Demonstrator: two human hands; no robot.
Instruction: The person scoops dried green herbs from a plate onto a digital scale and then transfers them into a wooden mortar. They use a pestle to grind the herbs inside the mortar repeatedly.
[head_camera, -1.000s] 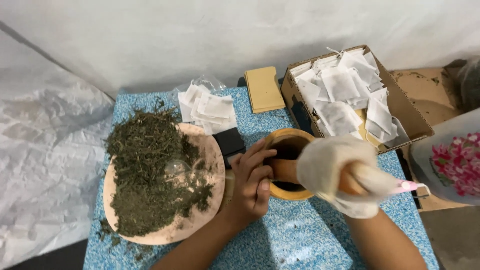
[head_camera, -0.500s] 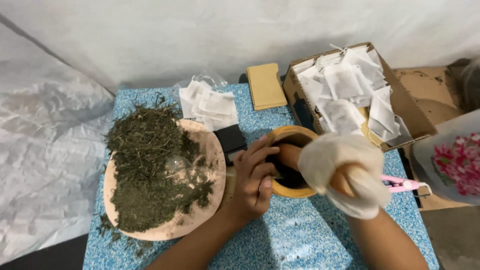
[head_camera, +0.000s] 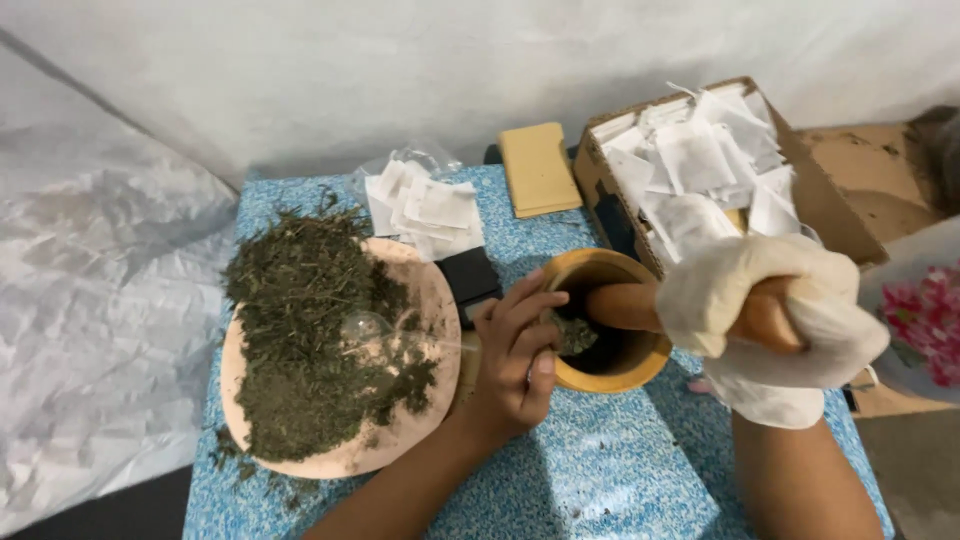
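Right hand (head_camera: 770, 325) in a baggy, wrinkled off-white glove; left hand (head_camera: 515, 355) bare, both forearms w/o sleeves.
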